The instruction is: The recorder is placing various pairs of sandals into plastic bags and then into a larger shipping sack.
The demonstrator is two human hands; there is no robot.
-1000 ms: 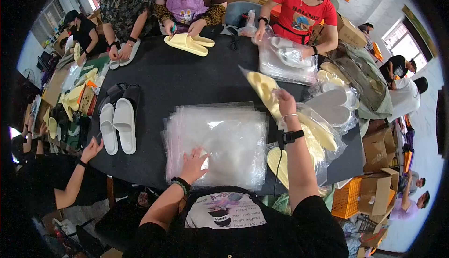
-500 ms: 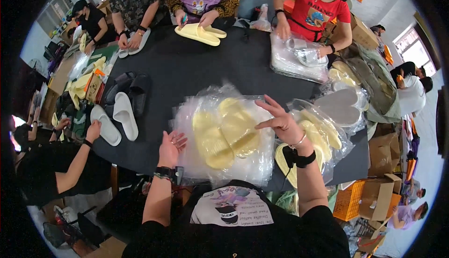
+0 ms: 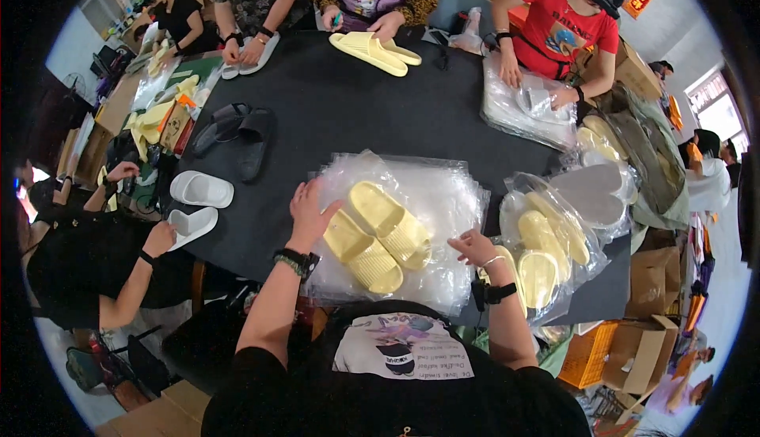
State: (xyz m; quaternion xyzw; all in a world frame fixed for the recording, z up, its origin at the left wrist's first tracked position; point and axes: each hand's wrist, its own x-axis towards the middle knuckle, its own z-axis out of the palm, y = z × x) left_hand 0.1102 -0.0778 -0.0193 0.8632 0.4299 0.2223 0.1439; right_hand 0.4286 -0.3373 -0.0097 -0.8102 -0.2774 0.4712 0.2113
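A pair of pale yellow ribbed slippers (image 3: 389,226) lies in front of me on a stack of clear plastic bags (image 3: 447,199). I cannot tell whether film covers the pair. My left hand (image 3: 311,214) rests with spread fingers at the stack's left side, the thumb beside the left slipper. Over the right side of the stack, my right hand (image 3: 473,248) hovers with its fingers apart and loosely bent, holding nothing visible. Close by that hand, several yellow slippers (image 3: 541,239) lie in clear bags, heaped at the table's right.
Dark slippers (image 3: 255,140) and white slippers (image 3: 203,189) lie at the left, where a co-worker's hand (image 3: 161,237) holds one. Across the black table (image 3: 356,112), another person handles yellow slippers (image 3: 372,51). Bags (image 3: 526,108) lie before a person in red. An orange crate (image 3: 587,354) stands right.
My right hand has come down from above the slippers to their right. My left hand has moved forward, palm down. The yellow pair now shows its straps clearly. A co-worker's white slipper has turned sideways.
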